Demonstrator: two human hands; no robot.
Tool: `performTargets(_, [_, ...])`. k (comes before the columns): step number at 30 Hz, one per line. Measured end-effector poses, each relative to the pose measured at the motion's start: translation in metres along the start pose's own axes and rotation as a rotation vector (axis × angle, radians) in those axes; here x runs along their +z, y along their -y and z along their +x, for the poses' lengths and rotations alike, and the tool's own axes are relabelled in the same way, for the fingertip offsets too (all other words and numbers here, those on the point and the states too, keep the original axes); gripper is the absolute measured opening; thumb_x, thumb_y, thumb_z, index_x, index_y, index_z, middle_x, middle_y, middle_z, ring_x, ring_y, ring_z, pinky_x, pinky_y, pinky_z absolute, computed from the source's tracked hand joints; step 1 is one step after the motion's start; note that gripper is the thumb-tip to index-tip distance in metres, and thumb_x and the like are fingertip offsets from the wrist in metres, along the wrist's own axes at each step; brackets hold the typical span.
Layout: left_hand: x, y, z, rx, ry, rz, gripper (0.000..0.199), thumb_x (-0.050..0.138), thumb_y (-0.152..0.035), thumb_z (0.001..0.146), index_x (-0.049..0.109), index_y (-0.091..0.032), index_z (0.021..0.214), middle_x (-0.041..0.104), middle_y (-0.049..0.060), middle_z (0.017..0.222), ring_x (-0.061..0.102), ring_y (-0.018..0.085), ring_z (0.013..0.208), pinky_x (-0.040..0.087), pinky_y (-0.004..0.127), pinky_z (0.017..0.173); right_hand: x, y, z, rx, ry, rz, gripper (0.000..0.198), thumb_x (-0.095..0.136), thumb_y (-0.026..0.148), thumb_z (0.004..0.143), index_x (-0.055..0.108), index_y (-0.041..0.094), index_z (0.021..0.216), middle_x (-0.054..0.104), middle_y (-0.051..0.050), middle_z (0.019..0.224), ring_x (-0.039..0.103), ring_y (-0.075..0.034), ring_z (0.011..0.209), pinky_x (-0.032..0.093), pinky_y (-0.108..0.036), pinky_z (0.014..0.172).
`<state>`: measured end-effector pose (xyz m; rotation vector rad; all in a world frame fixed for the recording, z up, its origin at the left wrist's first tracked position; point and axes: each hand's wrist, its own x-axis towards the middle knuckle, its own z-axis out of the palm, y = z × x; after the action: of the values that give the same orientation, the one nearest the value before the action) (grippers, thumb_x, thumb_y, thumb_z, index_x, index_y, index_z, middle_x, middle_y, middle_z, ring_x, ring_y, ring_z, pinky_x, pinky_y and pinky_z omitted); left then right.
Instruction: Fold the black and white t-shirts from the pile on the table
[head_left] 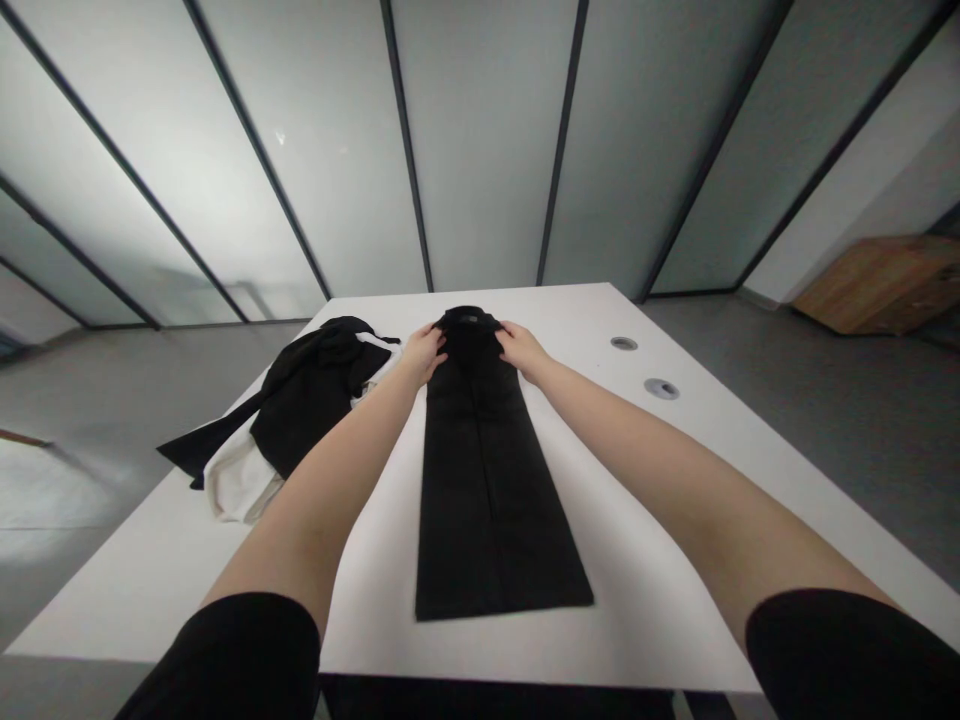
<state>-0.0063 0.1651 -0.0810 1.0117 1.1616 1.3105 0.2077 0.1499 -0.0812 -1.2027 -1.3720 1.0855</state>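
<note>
A pair of black trousers lies flat and lengthwise on the white table, its hems toward me and its waistband at the far end. My left hand grips the left edge just below the waistband, fingers closed on the cloth. On the opposite edge, at about the same height, my right hand pinches the fabric. A small label shows inside the waistband. The fingertips are partly hidden by the cloth.
Left of my left arm, a heap of black and white clothes hangs partly over the table's left edge. Two round cable grommets are set in the tabletop at right. Frosted glass panels stand behind; a wooden cabinet is far right.
</note>
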Motion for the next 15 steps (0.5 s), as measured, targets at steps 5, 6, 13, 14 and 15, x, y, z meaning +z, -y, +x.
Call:
performTargets(5, [-0.008, -0.05, 0.011, 0.3, 0.051, -0.233, 0.044, 0.05, -0.054, 0.104, 0.076, -0.021, 0.117, 0.077, 0.011, 0.125, 0.067, 0.028, 0.131, 0.054, 0.042, 0.109, -0.008, 0.036, 0.022, -0.183, -0.063, 0.296, 0.024, 0.061, 0.04, 0.089, 0.071, 0.027, 0.106, 0.076, -0.001, 0.113, 0.066, -0.021, 0.114, 0.053, -0.038, 0.101])
performTargets(6, [-0.011, -0.058, 0.008, 0.315, 0.059, -0.249, 0.049, 0.05, -0.059, 0.103, 0.076, -0.019, 0.115, 0.078, 0.012, 0.122, 0.069, 0.029, 0.129, 0.055, 0.042, 0.108, -0.011, 0.042, 0.023, -0.174, -0.07, 0.358, 0.022, 0.061, 0.043, 0.091, 0.07, 0.027, 0.103, 0.075, -0.001, 0.111, 0.066, -0.021, 0.114, 0.054, -0.038, 0.1])
performTargets(13, [-0.032, -0.036, -0.054, 0.084, -0.031, -0.195, 0.022, 0.069, -0.039, 0.094, 0.07, -0.017, 0.09, 0.076, 0.009, 0.098, 0.075, 0.022, 0.096, 0.065, 0.036, 0.085, -0.027, 0.031, -0.025, 0.202, -0.083, 0.448, 0.042, 0.055, 0.056, 0.104, 0.068, 0.021, 0.086, 0.072, -0.009, 0.092, 0.069, -0.025, 0.092, 0.065, -0.04, 0.08])
performTargets(14, [-0.036, -0.022, -0.065, 0.014, -0.038, -0.151, 0.016, 0.073, -0.033, 0.09, 0.068, -0.018, 0.089, 0.075, 0.007, 0.095, 0.075, 0.021, 0.09, 0.065, 0.034, 0.08, -0.027, 0.022, -0.036, 0.272, -0.089, 0.426, 0.037, 0.056, 0.049, 0.105, 0.068, 0.021, 0.085, 0.072, -0.01, 0.091, 0.069, -0.025, 0.091, 0.066, -0.039, 0.077])
performTargets(15, [-0.04, -0.006, -0.077, -0.052, -0.041, -0.105, 0.014, 0.076, -0.029, 0.087, 0.066, -0.019, 0.089, 0.073, 0.005, 0.09, 0.074, 0.02, 0.085, 0.065, 0.032, 0.075, -0.027, 0.011, -0.047, 0.339, -0.099, 0.403, 0.03, 0.059, 0.04, 0.104, 0.067, 0.02, 0.084, 0.071, -0.009, 0.09, 0.068, -0.024, 0.091, 0.067, -0.037, 0.074])
